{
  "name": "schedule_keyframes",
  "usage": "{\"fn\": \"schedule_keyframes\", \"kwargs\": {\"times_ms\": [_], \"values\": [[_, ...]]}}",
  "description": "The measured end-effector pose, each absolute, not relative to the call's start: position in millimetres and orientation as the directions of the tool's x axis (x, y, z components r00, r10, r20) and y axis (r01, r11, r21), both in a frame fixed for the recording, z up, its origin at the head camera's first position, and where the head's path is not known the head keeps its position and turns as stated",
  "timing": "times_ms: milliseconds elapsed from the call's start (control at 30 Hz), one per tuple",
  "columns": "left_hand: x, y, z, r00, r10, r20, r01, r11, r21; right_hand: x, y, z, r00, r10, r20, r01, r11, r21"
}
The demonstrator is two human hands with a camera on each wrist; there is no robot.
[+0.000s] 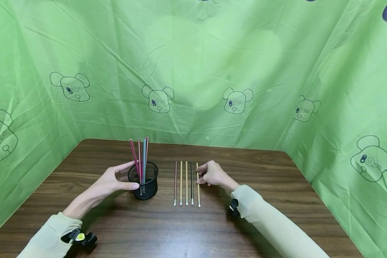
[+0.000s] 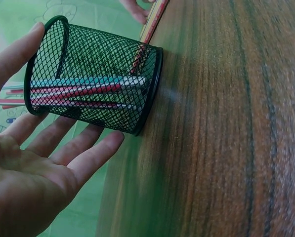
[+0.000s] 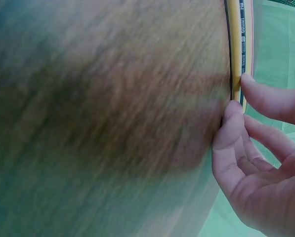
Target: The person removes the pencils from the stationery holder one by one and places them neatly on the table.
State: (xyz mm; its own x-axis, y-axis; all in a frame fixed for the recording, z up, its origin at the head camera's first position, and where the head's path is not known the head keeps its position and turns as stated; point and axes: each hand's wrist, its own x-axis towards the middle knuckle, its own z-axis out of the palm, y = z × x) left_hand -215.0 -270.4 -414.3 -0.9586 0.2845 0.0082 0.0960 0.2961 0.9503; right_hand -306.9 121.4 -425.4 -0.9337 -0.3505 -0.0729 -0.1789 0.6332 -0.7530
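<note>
A black mesh pencil cup [image 1: 149, 190] stands upright on the table, holding several pink, red and blue pencils [image 1: 144, 157] that lean above its rim. My left hand [image 1: 111, 182] holds the cup from its left, thumb at the rim and fingers spread along the mesh in the left wrist view. Right of the cup, several pencils lie side by side, eraser ends toward me: a reddish one [image 1: 175, 184], yellow ones [image 1: 186, 184] and a black one [image 1: 191, 184]. At the row's right end, my right hand [image 1: 214, 173] pinches a yellow pencil [image 1: 198, 195] between thumb and fingertips.
The brown wood-grain table [image 1: 167, 229] extends around the cup and the row. Green cloth [image 1: 196, 64] with bear-head drawings hangs behind the table and along both sides. Each wrist wears a small black camera, such as the left wrist camera [image 1: 89, 239].
</note>
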Motion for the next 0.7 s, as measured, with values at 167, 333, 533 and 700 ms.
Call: {"fn": "schedule_keyframes", "kwargs": {"times_ms": [167,333,533,700], "values": [[-214.4,-270.6,-414.9,-0.96,0.281,0.018,0.103,0.291,0.951,-307.1,120.9,-425.8,-0.931,-0.361,-0.059,-0.2,0.638,-0.743],[-214.2,-270.4,-415.2,-0.96,0.278,0.024,0.108,0.291,0.951,-308.8,119.4,-426.3,-0.933,-0.357,-0.047,-0.211,0.648,-0.732],[-214.2,-270.3,-414.7,-0.96,0.279,0.023,0.107,0.292,0.95,-311.6,118.8,-425.9,-0.932,-0.361,-0.03,-0.235,0.665,-0.709],[-214.7,-270.4,-415.1,-0.958,0.285,0.025,0.11,0.288,0.951,-313.9,119.3,-427.1,-0.928,-0.372,-0.014,-0.256,0.667,-0.7]]}}
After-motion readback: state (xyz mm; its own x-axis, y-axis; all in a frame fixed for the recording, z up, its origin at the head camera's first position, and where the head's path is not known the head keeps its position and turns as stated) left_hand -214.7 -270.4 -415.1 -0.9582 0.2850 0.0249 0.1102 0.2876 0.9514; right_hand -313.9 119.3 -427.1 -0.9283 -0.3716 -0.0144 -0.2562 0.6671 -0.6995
